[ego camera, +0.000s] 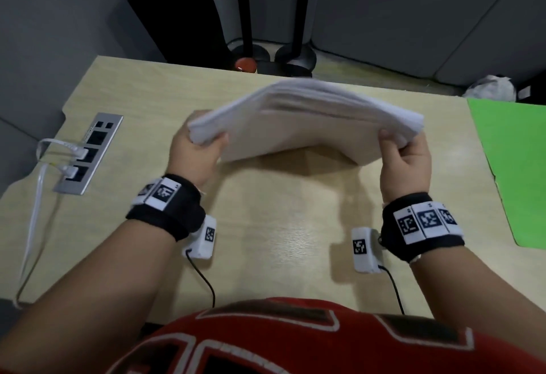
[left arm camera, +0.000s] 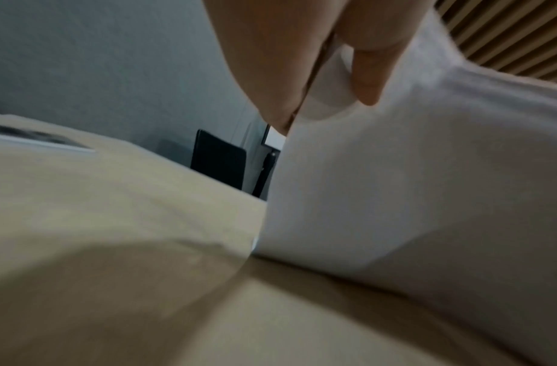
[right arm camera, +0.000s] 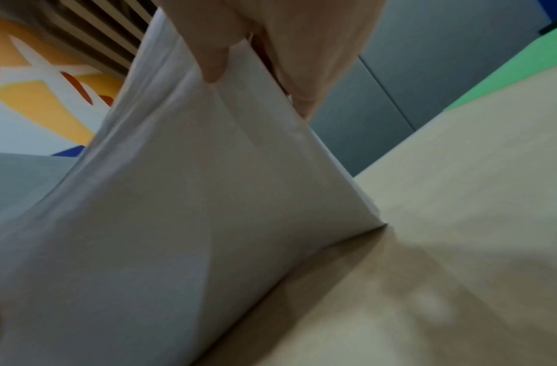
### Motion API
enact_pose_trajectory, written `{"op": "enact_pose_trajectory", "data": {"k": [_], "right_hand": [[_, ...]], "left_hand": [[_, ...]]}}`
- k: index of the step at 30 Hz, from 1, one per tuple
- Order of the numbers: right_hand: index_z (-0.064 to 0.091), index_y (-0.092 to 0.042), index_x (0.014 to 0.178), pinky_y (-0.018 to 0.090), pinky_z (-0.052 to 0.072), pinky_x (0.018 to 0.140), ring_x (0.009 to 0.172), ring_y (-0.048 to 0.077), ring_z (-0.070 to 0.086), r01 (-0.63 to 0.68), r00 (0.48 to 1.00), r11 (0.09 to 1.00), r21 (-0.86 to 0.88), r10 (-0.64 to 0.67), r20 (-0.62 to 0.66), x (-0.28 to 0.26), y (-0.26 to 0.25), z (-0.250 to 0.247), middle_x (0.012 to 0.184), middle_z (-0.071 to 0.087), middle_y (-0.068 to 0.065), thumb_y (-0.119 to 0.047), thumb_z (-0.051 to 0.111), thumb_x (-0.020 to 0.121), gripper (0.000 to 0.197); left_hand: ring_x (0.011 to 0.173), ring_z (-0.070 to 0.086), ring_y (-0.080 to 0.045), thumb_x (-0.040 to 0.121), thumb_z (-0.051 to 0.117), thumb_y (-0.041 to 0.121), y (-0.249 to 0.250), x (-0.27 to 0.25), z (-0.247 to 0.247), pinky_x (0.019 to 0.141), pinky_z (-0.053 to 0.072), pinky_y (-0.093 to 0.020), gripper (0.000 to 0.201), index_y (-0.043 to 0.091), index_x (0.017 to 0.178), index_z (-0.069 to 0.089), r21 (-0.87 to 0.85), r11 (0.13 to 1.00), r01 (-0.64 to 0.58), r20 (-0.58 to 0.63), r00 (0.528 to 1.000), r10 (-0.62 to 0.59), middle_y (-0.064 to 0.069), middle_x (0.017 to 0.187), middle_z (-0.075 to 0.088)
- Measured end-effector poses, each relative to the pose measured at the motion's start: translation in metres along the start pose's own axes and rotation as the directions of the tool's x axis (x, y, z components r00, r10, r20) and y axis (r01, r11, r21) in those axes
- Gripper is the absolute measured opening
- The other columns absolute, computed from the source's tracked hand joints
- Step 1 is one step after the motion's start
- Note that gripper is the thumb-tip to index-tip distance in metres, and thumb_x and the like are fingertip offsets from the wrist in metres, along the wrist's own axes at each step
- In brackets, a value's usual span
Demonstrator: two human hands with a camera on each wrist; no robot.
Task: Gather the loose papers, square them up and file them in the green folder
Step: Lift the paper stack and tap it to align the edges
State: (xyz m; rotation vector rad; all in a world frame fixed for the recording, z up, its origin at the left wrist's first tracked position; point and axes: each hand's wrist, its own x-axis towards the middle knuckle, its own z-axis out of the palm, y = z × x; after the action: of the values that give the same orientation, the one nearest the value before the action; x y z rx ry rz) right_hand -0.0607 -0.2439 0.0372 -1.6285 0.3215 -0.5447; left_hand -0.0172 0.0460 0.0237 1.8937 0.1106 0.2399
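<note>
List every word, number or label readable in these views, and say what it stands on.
No readable text.
Red shirt: white shapes, cut off, not legible.
Wristband tags: coded squares, no words.
Paper stack: blurred; no print visible.
Green folder: no text visible.

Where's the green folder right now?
In the head view the green folder lies flat on the desk's right edge, partly out of frame, beside the right hand holding the papers.
</note>
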Motion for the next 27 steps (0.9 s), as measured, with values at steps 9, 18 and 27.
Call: {"op": "enact_pose_trajectory", "data": {"k": [9, 18, 27], "right_hand": [[0.063, -0.010, 0.113, 0.008, 0.039, 0.060, 0.084, 0.011, 0.058, -0.117, 0.978, 0.940, -0.322, 0.166, 0.127, 0.012, 0.019, -0.007, 0.095, 0.062, 0.000, -0.016, 0.062, 0.091, 0.023], [0.060, -0.026, 0.093, 0.009, 0.047, 0.063, 0.069, -0.013, 0.061, -0.085, 0.996, 0.996, 0.017, 0.086, -0.017, 0.012, -0.014, 0.006, 0.084, 0.065, -0.012, -0.010, 0.057, 0.094, 0.016], [0.052, -0.024, 0.108, 0.008, 0.047, 0.071, 0.078, -0.015, 0.058, 0.014, 0.998, 1.000, 0.001, -0.014, -0.064, 0.004, -0.007, 0.008, 0.094, 0.060, -0.015, -0.010, 0.064, 0.090, 0.025]], "left_hand": [[0.077, 0.061, -0.008, 0.081, 0.069, 0.006, -0.011, 0.002, 0.005, 0.062, 0.043, -0.008, 0.021, 0.017, 0.097, 0.062, 0.038, 0.988, 0.150, -0.016, 0.989, -0.149, -0.001, 0.089, 0.065], [0.085, 0.065, 0.009, 0.085, 0.067, 0.007, 0.026, 0.011, 0.002, 0.076, 0.050, -0.014, 0.027, 0.023, 0.106, 0.062, -0.159, 0.987, -0.010, -0.077, 0.997, -0.003, 0.014, 0.097, 0.068], [0.098, 0.065, 0.000, 0.079, 0.073, 0.011, 0.028, 0.000, 0.007, 0.083, 0.052, -0.018, 0.038, 0.031, 0.107, 0.057, -0.184, 0.981, -0.066, -0.085, 0.995, 0.051, 0.012, 0.104, 0.066]]}}
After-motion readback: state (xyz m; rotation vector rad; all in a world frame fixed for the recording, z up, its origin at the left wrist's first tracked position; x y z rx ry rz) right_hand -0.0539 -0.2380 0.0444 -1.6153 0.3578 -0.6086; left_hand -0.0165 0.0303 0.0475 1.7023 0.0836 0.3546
